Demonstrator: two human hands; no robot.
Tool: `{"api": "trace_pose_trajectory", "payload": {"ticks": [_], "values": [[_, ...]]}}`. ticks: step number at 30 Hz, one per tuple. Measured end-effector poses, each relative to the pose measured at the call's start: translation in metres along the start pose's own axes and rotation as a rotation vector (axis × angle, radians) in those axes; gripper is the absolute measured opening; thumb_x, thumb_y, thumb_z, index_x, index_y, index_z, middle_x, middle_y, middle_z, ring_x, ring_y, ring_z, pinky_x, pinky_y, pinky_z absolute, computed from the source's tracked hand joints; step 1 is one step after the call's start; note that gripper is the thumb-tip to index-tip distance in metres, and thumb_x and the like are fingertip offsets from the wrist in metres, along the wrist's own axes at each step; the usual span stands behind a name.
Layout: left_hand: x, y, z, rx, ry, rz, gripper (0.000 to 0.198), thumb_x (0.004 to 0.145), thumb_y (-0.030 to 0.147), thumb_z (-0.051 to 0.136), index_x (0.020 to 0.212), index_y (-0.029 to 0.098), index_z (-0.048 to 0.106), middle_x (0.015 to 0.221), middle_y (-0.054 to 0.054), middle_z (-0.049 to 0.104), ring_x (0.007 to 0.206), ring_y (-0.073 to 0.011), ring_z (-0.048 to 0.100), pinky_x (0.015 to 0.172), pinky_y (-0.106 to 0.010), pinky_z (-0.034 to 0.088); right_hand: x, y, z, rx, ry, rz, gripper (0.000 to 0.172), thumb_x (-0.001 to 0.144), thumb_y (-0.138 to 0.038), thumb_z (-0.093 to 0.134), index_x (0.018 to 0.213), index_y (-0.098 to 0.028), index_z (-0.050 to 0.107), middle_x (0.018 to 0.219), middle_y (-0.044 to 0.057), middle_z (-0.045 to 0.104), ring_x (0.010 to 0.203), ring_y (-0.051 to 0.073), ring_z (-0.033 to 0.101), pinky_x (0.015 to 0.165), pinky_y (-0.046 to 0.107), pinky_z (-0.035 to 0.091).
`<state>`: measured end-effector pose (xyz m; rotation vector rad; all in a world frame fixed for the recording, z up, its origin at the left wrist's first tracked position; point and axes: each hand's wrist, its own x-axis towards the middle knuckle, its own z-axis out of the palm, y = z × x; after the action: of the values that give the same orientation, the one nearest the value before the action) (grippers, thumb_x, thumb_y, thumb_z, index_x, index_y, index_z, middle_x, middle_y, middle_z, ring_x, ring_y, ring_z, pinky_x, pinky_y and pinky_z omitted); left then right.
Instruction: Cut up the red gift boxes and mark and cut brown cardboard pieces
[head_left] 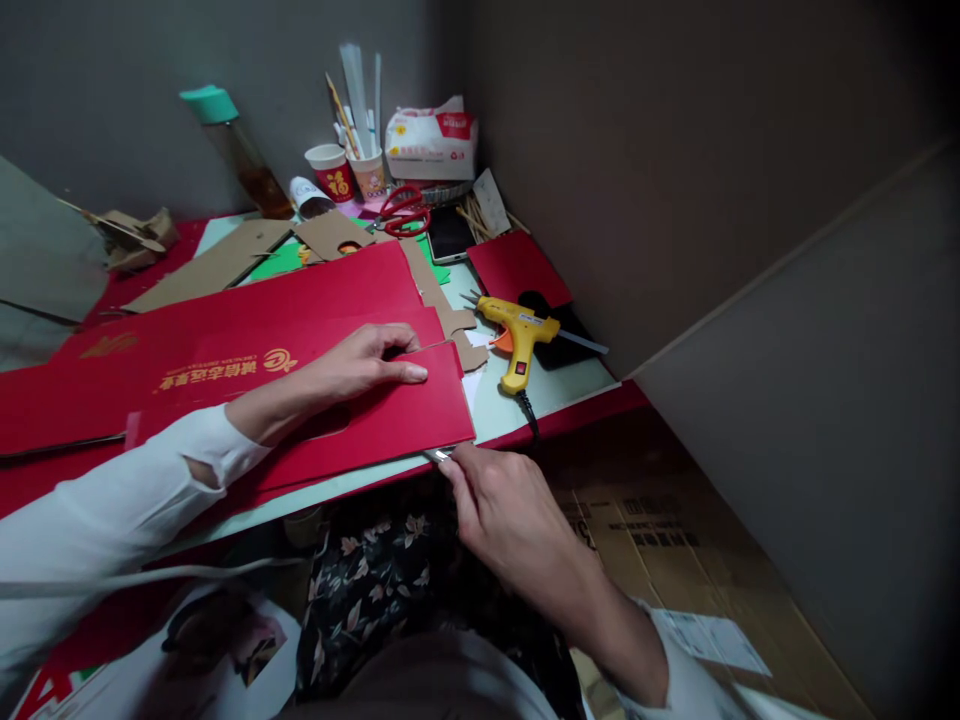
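Observation:
A large red cardboard sheet (397,405) with gold lettering lies folded along the table's front edge. My left hand (367,360) rests on it, thumb on top and fingers curled by a fold, holding the sheet. At the sheet's near right corner, my right hand (506,500) is closed round a slim silvery cutter knife (440,455), most of which the fingers hide. The knife's visible metal end lies at the cardboard's lower edge; whether it cuts into it I cannot tell.
To the right lie a yellow glue gun (520,335) with its cord over the edge and a red card (517,268). Behind are red-handled scissors (405,210), a phone (450,237), paper cups (330,172), a tissue pack (431,145) and a tilted bottle (244,155).

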<state>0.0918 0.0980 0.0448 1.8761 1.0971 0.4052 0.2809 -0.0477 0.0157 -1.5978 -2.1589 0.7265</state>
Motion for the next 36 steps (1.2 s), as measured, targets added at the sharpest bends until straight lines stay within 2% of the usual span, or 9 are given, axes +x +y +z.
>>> {"api": "trace_pose_trajectory", "payload": {"ticks": [9, 17, 25, 28, 32, 36], "values": [[0.002, -0.006, 0.002, -0.023, 0.016, 0.018, 0.027, 0.072, 0.039, 0.070, 0.066, 0.019, 0.053, 0.069, 0.002, 0.050, 0.068, -0.0155, 0.045, 0.065, -0.031, 0.034, -0.032, 0.002, 0.015, 0.125, -0.010, -0.004, 0.031, 0.103, -0.022, 0.037, 0.074, -0.021, 0.051, 0.065, 0.000, 0.059, 0.055, 0.014, 0.054, 0.056, 0.029, 0.027], [0.002, -0.009, 0.001, -0.021, 0.005, 0.063, 0.027, 0.073, 0.039, 0.070, 0.068, 0.018, 0.053, 0.070, 0.002, 0.050, 0.069, -0.0153, 0.045, 0.065, -0.031, 0.033, -0.001, -0.014, 0.018, 0.042, -0.010, -0.044, 0.024, 0.102, -0.021, 0.041, 0.086, -0.018, 0.058, 0.072, 0.004, 0.067, 0.056, 0.016, 0.058, 0.056, 0.031, 0.024], [0.004, -0.012, 0.000, 0.004, 0.011, 0.105, 0.027, 0.071, 0.037, 0.071, 0.065, 0.018, 0.053, 0.067, 0.003, 0.048, 0.070, -0.0161, 0.043, 0.067, -0.032, 0.031, -0.025, -0.010, 0.028, 0.196, -0.035, 0.022, 0.033, 0.101, -0.024, 0.036, 0.070, -0.022, 0.046, 0.059, -0.002, 0.052, 0.049, 0.012, 0.045, 0.054, 0.028, 0.025], [0.003, -0.010, 0.003, 0.013, 0.018, 0.112, 0.026, 0.072, 0.036, 0.070, 0.065, 0.018, 0.052, 0.067, 0.003, 0.047, 0.070, -0.0162, 0.043, 0.067, -0.032, 0.031, -0.017, -0.013, 0.028, 0.194, -0.057, -0.004, 0.031, 0.102, -0.025, 0.035, 0.074, -0.021, 0.049, 0.061, -0.001, 0.054, 0.050, 0.013, 0.046, 0.055, 0.029, 0.025], [0.002, -0.009, 0.005, 0.016, 0.029, 0.107, 0.025, 0.073, 0.034, 0.070, 0.066, 0.018, 0.053, 0.069, 0.002, 0.049, 0.071, -0.0166, 0.045, 0.068, -0.032, 0.033, 0.001, -0.021, 0.032, 0.166, -0.025, -0.062, 0.028, 0.102, -0.024, 0.034, 0.083, -0.019, 0.054, 0.068, 0.003, 0.061, 0.056, 0.015, 0.053, 0.057, 0.030, 0.026], [0.002, -0.009, 0.005, 0.021, 0.024, 0.095, 0.023, 0.074, 0.032, 0.070, 0.066, 0.018, 0.053, 0.069, 0.002, 0.050, 0.072, -0.0170, 0.046, 0.068, -0.032, 0.033, -0.005, -0.022, 0.038, 0.210, -0.035, -0.029, 0.030, 0.102, -0.024, 0.036, 0.077, -0.021, 0.051, 0.063, 0.000, 0.057, 0.053, 0.014, 0.051, 0.055, 0.029, 0.026]]}}
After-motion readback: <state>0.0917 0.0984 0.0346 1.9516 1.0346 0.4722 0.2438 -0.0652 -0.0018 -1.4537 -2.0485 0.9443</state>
